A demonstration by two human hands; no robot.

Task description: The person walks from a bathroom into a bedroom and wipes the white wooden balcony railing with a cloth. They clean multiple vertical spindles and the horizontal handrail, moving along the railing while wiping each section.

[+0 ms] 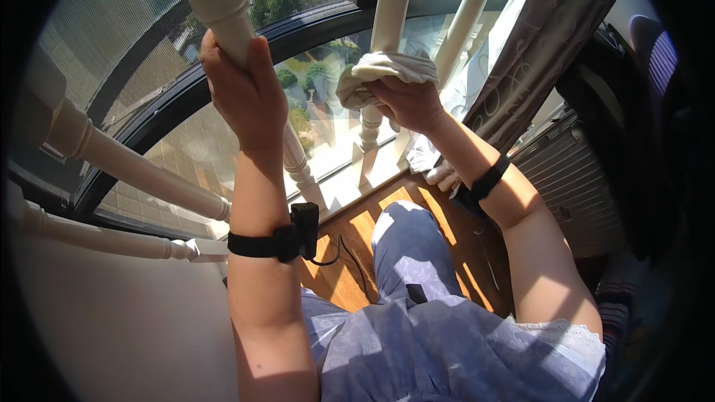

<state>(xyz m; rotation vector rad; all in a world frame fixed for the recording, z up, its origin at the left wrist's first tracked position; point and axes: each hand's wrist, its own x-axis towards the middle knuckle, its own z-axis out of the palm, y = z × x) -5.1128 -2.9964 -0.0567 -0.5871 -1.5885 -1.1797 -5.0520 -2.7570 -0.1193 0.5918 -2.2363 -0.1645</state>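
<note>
My left hand [246, 89] is wrapped around a thick cream baluster [218, 3], thumb on its right side and fingers on its left. To the right, my right hand [410, 103] grips a folded whitish cloth [391, 67]. That cloth lies around the middle of a second cream baluster [391, 11], hiding part of the shaft. Turned rings show on the lower end of this second post [370, 128], below the cloth. Behind both posts stands a window pane [318, 89], with greenery seen far below through it.
More balusters stand at the left [151, 173] and right [463, 22]. A patterned grey curtain [536, 56] hangs on the right, beside a ribbed grey suitcase [550, 178]. Below lies a sunlit wood floor [341, 245]. A black cable [352, 257] runs from my left armband [257, 244].
</note>
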